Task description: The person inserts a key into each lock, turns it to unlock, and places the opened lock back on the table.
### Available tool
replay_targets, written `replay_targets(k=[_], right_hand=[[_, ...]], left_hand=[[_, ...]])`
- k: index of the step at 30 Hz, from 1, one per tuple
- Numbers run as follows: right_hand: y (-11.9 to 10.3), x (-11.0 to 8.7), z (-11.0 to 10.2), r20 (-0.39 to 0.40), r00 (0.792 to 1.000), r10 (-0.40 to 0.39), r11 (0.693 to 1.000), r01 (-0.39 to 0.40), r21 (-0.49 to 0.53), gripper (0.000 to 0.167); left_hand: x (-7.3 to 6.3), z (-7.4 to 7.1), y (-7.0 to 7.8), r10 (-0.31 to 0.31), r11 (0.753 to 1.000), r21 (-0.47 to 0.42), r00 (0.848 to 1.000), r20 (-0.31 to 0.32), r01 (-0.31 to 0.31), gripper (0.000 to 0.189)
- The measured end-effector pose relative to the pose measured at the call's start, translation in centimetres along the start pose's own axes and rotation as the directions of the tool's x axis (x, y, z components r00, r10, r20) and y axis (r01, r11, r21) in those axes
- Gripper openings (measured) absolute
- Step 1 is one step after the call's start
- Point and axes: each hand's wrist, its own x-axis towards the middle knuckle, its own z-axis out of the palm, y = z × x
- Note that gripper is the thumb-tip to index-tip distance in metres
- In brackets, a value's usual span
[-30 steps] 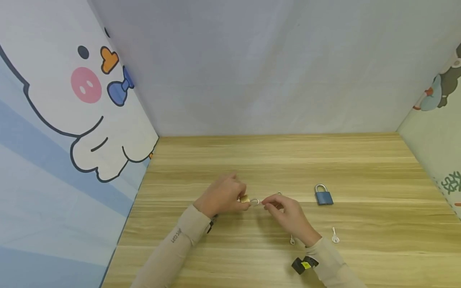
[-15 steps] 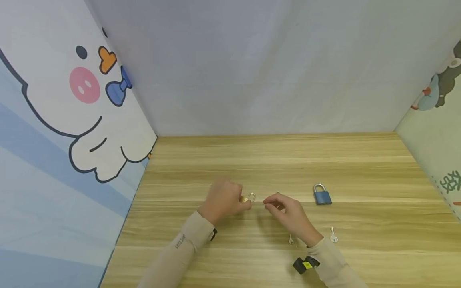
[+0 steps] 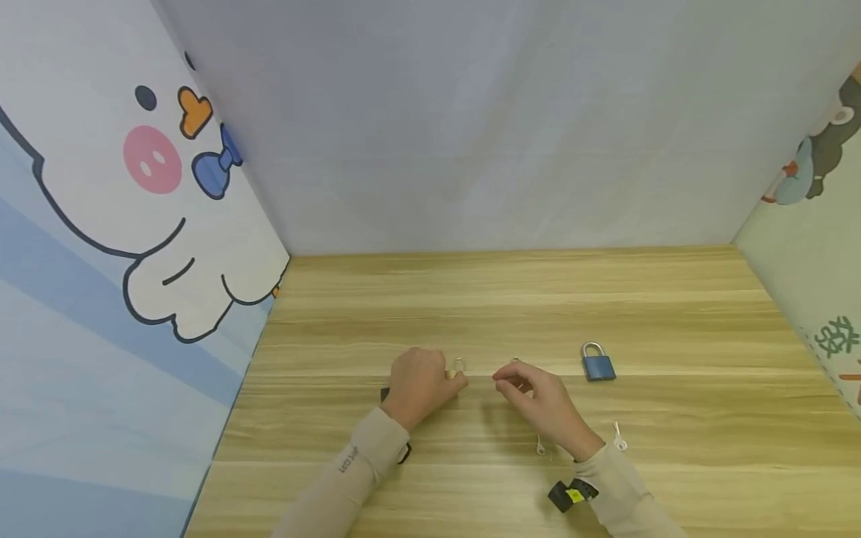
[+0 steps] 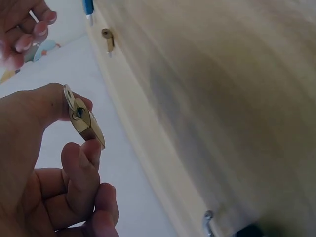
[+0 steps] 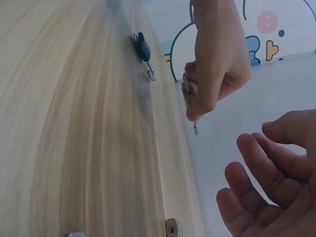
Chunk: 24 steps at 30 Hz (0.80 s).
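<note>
My left hand (image 3: 420,385) pinches a small brass padlock (image 4: 88,123) between thumb and fingers. Its keyhole end faces the left wrist camera, and a flat silvery piece (image 4: 70,97), which looks like a key, sits against that end. In the head view the padlock's thin shackle (image 3: 460,365) pokes out past the fingers. To the right, apart from the padlock, my right hand (image 3: 541,400) hovers with loosely bent fingers and nothing between them. Beneath that hand lies another brass padlock (image 5: 172,228), mostly hidden from the head camera.
On the wooden table (image 3: 430,299) a blue padlock (image 3: 598,366) lies to the right. One silver key (image 3: 619,438) is in front of it, another key (image 3: 540,447) by my right wrist. A black padlock (image 5: 143,47) lies beyond my left hand. Printed cloth walls surround the table.
My left hand has turned the brass padlock, so its shackle swings from pointing right to pointing toward the back, with less of the body showing. My right hand stays nearly still.
</note>
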Motion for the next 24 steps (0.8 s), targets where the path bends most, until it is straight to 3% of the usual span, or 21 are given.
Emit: replay_targets(k=[8, 19, 22, 24], right_hand=[[0.2, -0.2, -0.2, 0.009, 1.000, 0.030, 0.999, -0.030, 0.022, 0.014], [0.4, -0.3, -0.3, 0.006, 1.000, 0.017, 1.000, -0.018, 0.025, 0.018], [0.4, -0.4, -0.5, -0.010, 0.999, -0.041, 0.996, 0.040, -0.075, 0.015], [0.4, -0.5, -0.7, -0.030, 0.991, -0.133, 0.969, 0.124, -0.216, 0.012]], left_hand=[[-0.1, 1.6, -0.2, -0.065, 0.996, -0.049, 0.993, 0.101, 0.071, 0.054], [-0.4, 2.3, -0.4, -0.051, 0.998, 0.027, 0.991, 0.126, 0.048, 0.058], [-0.5, 2.5, -0.5, -0.053, 0.998, 0.039, 0.991, 0.126, 0.049, 0.059], [-0.6, 2.6, -0.5, -0.058, 0.998, 0.043, 0.991, 0.120, 0.053, 0.059]])
